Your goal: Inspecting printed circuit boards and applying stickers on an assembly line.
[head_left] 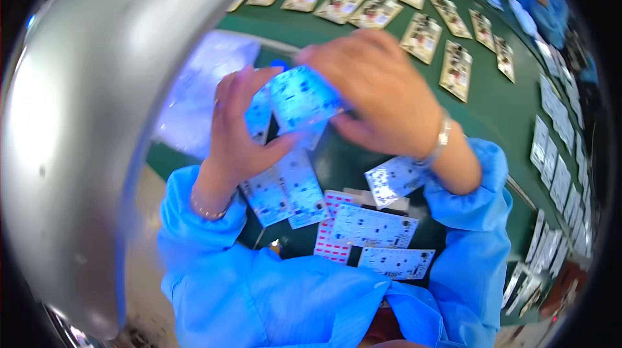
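A circuit board [303, 96] with small dark parts is held up under bright blue light. My left hand [243, 124] is closed on its left side, fingertips at the upper corner and thumb near the lower edge. On its right side is my right hand [382, 92], blurred, with curled fingers and thumb at the edge. A small blue thing [278, 64] shows at the board's top; its kind is unclear. Beneath my left hand lie more white circuit boards [303, 189]. Another board [394, 178] rests beside my right wrist.
Close to my body, white boards [376, 226] overlap a card with red marks [334, 238]. Several tan boards with components [421, 37] stand spread over the green table [492, 105]. White boards [554, 173] line the right side. A large silver lamp-like housing [84, 121] fills the left, near clear plastic [207, 82].
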The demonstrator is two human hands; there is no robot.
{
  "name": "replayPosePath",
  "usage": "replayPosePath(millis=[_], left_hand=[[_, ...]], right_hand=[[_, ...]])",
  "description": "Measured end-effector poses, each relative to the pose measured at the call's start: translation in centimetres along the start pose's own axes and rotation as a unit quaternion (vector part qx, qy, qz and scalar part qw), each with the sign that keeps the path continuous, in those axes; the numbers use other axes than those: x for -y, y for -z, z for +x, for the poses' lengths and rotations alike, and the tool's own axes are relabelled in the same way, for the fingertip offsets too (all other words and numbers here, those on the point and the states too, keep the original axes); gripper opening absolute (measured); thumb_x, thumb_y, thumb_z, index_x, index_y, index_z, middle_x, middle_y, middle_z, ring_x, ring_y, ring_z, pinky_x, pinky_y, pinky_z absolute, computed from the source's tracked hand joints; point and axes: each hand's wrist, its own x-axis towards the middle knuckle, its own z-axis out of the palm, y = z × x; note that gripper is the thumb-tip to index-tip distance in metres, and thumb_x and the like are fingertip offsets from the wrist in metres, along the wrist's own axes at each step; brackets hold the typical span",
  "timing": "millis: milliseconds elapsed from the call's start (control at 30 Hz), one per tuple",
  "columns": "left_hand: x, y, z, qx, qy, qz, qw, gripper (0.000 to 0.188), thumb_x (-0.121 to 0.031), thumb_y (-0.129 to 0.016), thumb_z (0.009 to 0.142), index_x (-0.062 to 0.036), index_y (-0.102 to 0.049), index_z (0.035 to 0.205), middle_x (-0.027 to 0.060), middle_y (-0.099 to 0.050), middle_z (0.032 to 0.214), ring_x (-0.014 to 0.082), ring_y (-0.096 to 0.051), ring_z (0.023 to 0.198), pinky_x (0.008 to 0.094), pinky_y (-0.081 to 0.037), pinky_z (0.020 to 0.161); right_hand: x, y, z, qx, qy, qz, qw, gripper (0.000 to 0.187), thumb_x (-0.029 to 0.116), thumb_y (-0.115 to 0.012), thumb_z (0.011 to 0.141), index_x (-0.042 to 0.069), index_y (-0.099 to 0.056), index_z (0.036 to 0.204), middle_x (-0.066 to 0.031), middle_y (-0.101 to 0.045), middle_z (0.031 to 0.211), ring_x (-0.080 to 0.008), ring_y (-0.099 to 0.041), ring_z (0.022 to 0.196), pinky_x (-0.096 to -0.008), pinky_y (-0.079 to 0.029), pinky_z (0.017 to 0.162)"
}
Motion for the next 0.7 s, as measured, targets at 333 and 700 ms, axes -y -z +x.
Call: replayPosePath(millis=[333,700], left_hand=[[-0.2,2.4,0.7,-0.03,-0.021,-0.033,0.999,0.098,-0.015,-0.073,0.058,-0.0056,-0.006,0.128,0.0232,-0.048,0.106,0.0294,-0.049,0.098,0.0398,-0.036,0.086],[-0.4,1.9,0.3,-0.084,0.05,-0.123,0.988,0.095,-0.021,-0.07,0.063,-0.0025,-0.003,0.128,0.0225,-0.049,0.103,0.0273,-0.049,0.095,0.0387,-0.035,0.086]], right_hand=[[-0.8,0.6,-0.3,-0.089,-0.056,0.051,0.993,0.079,0.024,-0.074,0.057,0.003,-0.034,0.122,-0.0144,-0.042,0.121,-0.0311,-0.04,0.109,-0.0372,-0.031,0.092],[-0.7,0.3,-1.1,-0.085,-0.112,0.129,0.982,0.064,0.026,-0.066,0.069,0.001,-0.036,0.12,-0.0149,-0.047,0.114,-0.0261,-0.047,0.103,-0.0336,-0.036,0.087]])
